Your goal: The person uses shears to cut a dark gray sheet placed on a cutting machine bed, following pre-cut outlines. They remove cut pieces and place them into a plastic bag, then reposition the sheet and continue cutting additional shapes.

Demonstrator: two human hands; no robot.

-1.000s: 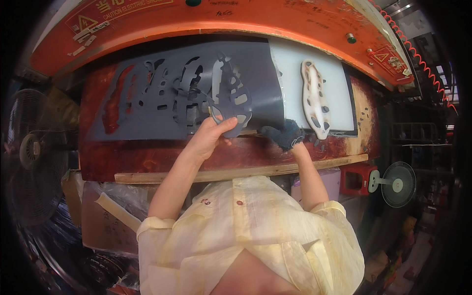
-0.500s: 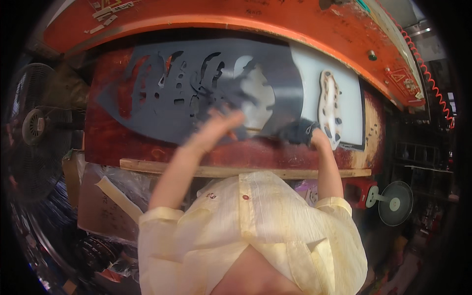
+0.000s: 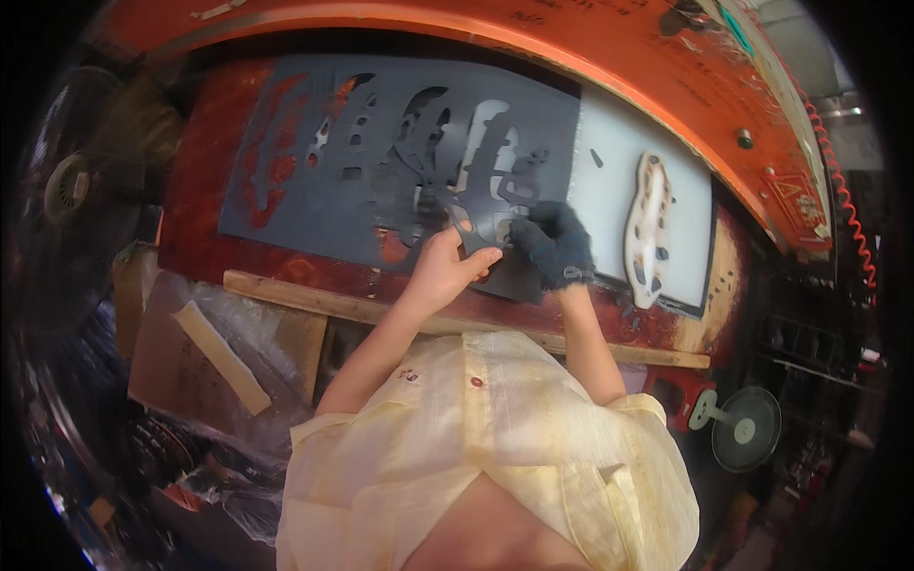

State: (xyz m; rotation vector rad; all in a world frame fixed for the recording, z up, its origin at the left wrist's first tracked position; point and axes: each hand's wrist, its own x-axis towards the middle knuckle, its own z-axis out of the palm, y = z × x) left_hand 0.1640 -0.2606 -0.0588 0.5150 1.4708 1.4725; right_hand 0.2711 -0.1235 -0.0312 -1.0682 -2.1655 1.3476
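A dark grey sheet with rows of cut-out shapes lies over the bench. My bare left hand pinches a dark grey cut-out piece with several holes, the thumb along its near edge. My right hand, in a dark glove, has its fingers curled in against the right side of the same piece. Part of that piece is hidden by the fingers. To the right, a long, pale cutting die with a wavy outline lies on the white board.
An orange machine beam spans the far side. A wooden strip edges the red bench in front of me. Small dark scraps lie near the die. A fan stands lower right, cardboard lower left.
The sheet, lifted and blurred before, now lies flatter with its right edge further left. My right hand has moved left to meet my left hand at the cut-out piece.
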